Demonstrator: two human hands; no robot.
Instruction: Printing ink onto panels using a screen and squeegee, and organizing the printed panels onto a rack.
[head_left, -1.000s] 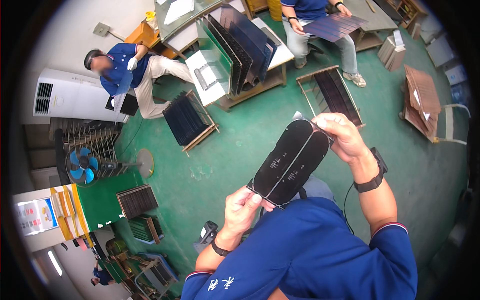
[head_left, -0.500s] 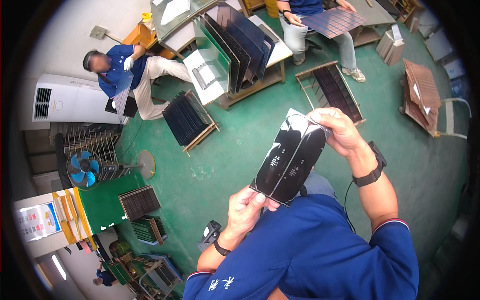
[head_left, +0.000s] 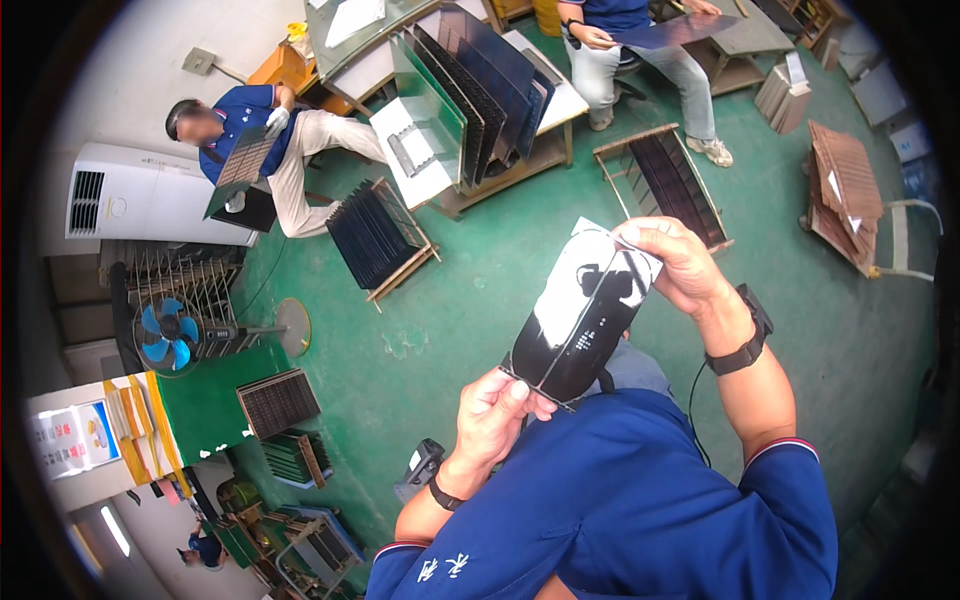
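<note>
— What's in the hands?
— A thin, glossy dark sheet (head_left: 585,318), bowed so it catches the light, held up in front of the blue shirt (head_left: 620,500) and well above the green floor (head_left: 470,290).
— How is it gripped?
— The left hand (head_left: 497,415) pinches the sheet's lower corner, grip clenched on it. The right hand (head_left: 680,262), a black watch (head_left: 748,335) on its wrist, is clenched on the sheet's upper end.
— And around the sheet?
— Just beyond it on the floor lies a wooden rack (head_left: 665,185) of dark sheets. Farther beyond stands a tabletop (head_left: 480,110) with upright panels, and a second rack (head_left: 380,235) left of that. A seated person (head_left: 265,150) holds another sheet far left of ours; a fan (head_left: 165,330) stands below that person. A second seated person (head_left: 640,45) is at the top.
</note>
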